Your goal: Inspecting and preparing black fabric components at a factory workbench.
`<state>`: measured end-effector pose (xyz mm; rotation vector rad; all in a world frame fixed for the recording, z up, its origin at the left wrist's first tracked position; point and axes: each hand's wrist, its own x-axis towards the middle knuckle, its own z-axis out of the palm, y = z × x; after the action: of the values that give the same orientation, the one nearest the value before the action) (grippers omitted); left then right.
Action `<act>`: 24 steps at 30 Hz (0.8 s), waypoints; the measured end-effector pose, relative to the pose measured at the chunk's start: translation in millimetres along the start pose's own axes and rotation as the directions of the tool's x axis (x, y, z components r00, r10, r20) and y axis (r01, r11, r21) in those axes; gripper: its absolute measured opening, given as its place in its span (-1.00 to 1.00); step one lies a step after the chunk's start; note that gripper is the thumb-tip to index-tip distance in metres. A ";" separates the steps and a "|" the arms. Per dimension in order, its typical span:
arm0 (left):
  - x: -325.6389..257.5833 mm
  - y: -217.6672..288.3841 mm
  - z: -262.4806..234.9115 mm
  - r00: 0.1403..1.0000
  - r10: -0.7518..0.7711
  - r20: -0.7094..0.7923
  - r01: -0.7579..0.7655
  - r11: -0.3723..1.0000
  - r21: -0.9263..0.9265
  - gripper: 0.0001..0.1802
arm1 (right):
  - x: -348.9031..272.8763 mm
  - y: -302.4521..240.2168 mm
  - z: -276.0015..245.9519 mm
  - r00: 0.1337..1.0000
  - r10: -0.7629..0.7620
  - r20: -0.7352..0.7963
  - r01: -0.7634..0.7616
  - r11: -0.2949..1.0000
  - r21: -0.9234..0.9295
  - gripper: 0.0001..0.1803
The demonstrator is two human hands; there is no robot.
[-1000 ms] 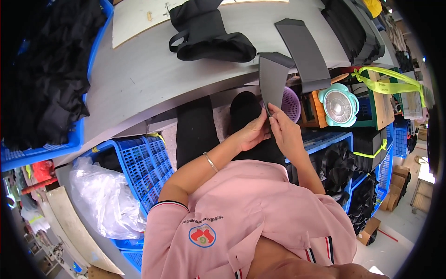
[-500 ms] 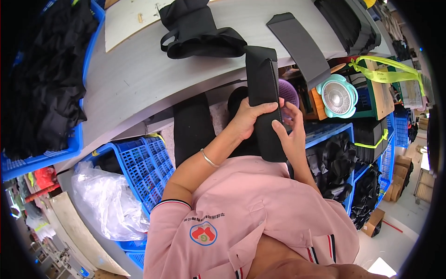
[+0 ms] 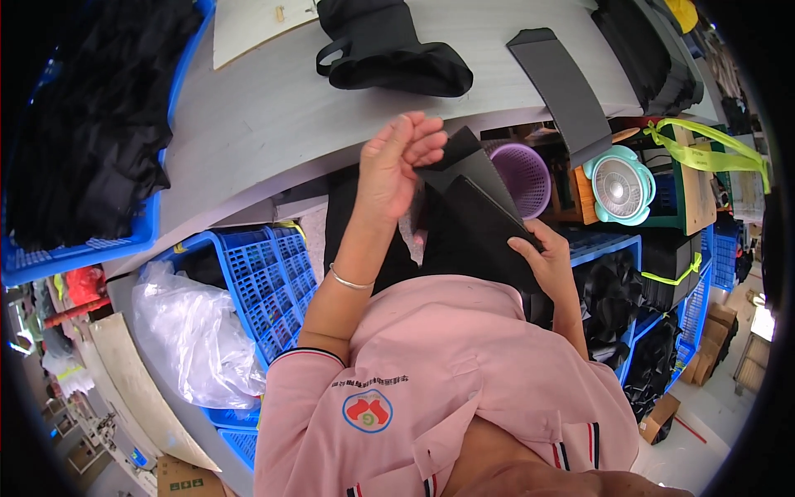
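My right hand [image 3: 546, 258] grips one edge of a folded black panel [image 3: 489, 228], thumb on top and fingers at its far side. The panel tilts over my lap, and its far end spreads apart to show a dark grey face. My left hand [image 3: 396, 166] is raised near the table's front edge, apart from the panel, its fingers loosely bent with nothing in them. Beyond it on the table lies a black fabric piece [image 3: 397, 70] with a small loop. To the right, a flat dark grey strip [image 3: 563, 91] overhangs the table edge.
A purple plastic basket [image 3: 522, 178] and a teal fan [image 3: 619, 189] stand at the right, below the grey table [image 3: 257, 124]. Black panels are stacked [image 3: 646, 62] at the far right. Blue crates [image 3: 269, 286] flank me, one under clear plastic [image 3: 195, 340].
My left hand has let go of the black panel and lifted away to the left. The panel has tilted, its far end now spread apart, still in my right hand.
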<state>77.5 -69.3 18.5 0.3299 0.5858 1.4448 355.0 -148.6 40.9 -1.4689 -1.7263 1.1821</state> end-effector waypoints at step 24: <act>69.4 45.0 -7.0 0.567 0.822 -0.054 -0.374 0.316 0.872 -0.77 | 61.8 -29.2 48.0 0.941 -0.318 -0.114 0.301 0.943 -0.143 -0.52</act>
<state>37.7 3.3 25.3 1.0199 1.7408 1.9873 286.3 -101.1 38.6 -1.2534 -1.8797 0.8046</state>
